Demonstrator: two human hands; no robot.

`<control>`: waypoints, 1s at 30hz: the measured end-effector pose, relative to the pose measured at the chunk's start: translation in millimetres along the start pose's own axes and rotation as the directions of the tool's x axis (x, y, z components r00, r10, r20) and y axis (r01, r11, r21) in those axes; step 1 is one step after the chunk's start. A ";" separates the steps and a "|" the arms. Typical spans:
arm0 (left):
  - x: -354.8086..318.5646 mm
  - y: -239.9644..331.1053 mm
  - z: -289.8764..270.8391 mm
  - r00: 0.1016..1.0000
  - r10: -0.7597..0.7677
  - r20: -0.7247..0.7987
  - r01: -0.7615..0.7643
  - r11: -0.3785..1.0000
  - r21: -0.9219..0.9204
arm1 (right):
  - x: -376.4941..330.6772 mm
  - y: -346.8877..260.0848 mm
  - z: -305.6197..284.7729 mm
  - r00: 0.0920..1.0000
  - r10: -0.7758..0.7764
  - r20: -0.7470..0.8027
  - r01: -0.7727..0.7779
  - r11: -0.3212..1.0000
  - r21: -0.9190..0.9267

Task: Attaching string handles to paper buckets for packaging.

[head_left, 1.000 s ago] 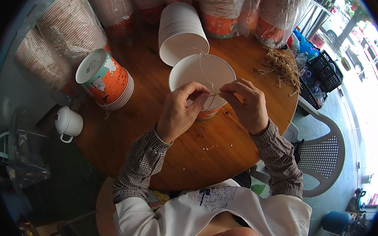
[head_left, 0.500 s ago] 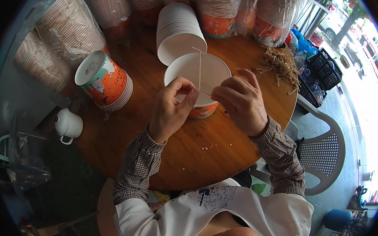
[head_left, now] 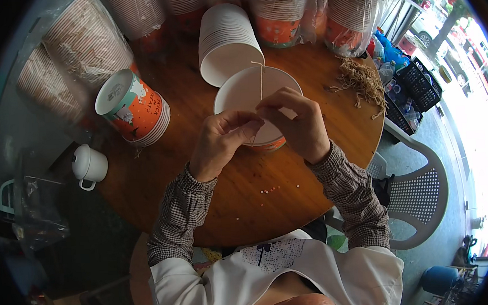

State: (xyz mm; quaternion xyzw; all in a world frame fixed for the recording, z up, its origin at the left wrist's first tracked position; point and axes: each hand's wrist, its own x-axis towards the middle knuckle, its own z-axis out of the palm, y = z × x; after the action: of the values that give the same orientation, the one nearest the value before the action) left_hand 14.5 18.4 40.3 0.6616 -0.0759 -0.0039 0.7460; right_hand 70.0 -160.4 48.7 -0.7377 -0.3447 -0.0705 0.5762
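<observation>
An orange paper bucket [head_left: 235, 94] with a white inside stands on the round wooden table, its mouth facing up. A thin piece of twine [head_left: 261, 80] runs over its far rim and down across the opening to my fingers. My left hand [head_left: 226, 139] pinches the twine above the near rim, with a short end hanging below. Against it, my right hand [head_left: 295, 118] also has its fingertips closed on the twine. The fingers hide the exact spot where the strands meet. Behind the bucket lies a nested stack of white buckets [head_left: 228, 39] on its side.
A stack of orange printed buckets [head_left: 141, 111] leans at the left, near a white lidded mug [head_left: 91, 164]. Plastic-wrapped bucket stacks [head_left: 283, 10] line the far edge. A heap of twine pieces [head_left: 360, 84] lies at the right. Small beads [head_left: 271, 190] dot the table [head_left: 248, 216].
My right hand has moved left to meet my left hand, drawing the twine's end in. The bucket has shifted slightly.
</observation>
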 end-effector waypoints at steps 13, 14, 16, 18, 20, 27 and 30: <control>2.2 -4.3 -0.5 0.998 0.031 -0.047 -0.033 0.999 -0.044 | -7.4 13.1 2.7 0.992 -0.125 0.034 0.128 0.985 -0.120; 2.2 -4.3 -0.7 0.998 0.031 -0.049 -0.033 0.999 -0.042 | -8.1 12.8 4.0 0.992 -0.123 0.020 0.124 0.984 -0.127; 3.2 -6.3 -2.0 0.993 0.080 -0.089 -0.075 0.995 0.061 | -9.2 11.1 5.8 0.993 -0.121 0.007 0.121 0.984 -0.131; 5.7 -12.3 -1.8 0.985 0.137 -0.101 -0.128 0.987 0.093 | -9.6 7.9 6.0 0.980 -0.197 0.006 0.194 0.957 -0.216; 7.0 -14.6 0.0 0.975 0.193 -0.110 -0.179 0.976 0.126 | -10.4 9.9 6.2 0.978 -0.210 0.009 0.207 0.952 -0.224; 8.5 -15.6 4.1 0.889 0.451 -0.071 -0.357 0.784 0.508 | -11.8 10.6 3.3 0.982 -0.189 -0.015 0.182 0.959 -0.217; 9.0 -13.8 2.9 0.855 0.518 -0.004 -0.414 0.687 0.597 | -11.7 11.2 3.4 0.982 -0.188 -0.015 0.181 0.963 -0.200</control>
State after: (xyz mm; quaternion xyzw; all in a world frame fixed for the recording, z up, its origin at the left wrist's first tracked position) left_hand 24.3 12.9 27.9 0.8116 -0.1746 0.2666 0.4896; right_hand 66.8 -163.4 32.7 -0.7547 -0.3934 -0.1704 0.4966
